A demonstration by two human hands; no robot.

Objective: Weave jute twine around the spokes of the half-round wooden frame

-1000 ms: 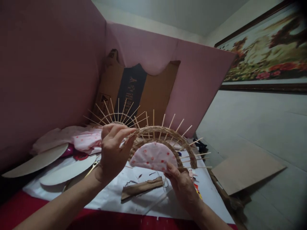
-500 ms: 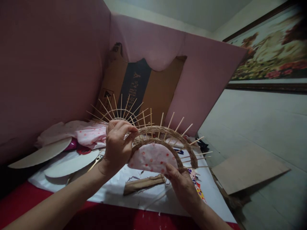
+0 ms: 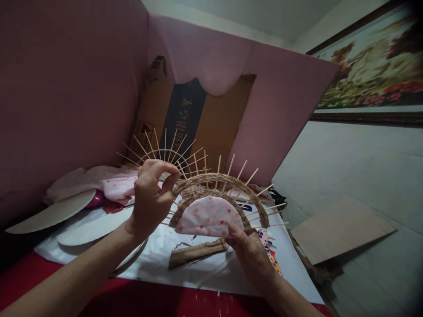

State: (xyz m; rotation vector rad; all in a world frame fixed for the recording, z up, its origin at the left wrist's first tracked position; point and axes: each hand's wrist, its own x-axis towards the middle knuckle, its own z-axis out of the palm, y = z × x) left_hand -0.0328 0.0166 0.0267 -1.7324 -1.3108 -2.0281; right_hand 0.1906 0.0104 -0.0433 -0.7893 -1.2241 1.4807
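Note:
My right hand (image 3: 253,251) grips the lower right edge of a half-round piece covered in pink dotted fabric (image 3: 208,216), thumb on the front. Two arched bands of brown twine (image 3: 231,181) curve around the fabric, with thin wooden sticks fanning outward through them. To the upper left my left hand (image 3: 153,193) is closed in a pinch beside the outer band; what its fingertips hold, if anything, is too small to make out. Behind it a second fan of sticks (image 3: 165,147) with a thin arched rib stands against the cardboard.
White half-round boards (image 3: 95,226) and pink dotted cloth (image 3: 119,187) lie at left. A strip of brown material (image 3: 198,253) rests on the white sheet (image 3: 158,268) over a red surface. A cardboard piece (image 3: 198,114) and pink panels (image 3: 274,110) stand behind; a flat board (image 3: 343,229) lies right.
My left hand has moved left, away from the twine band, still pinched, uncovering the band's left end. My right hand keeps its grip, and the fan piece has shifted slightly left.

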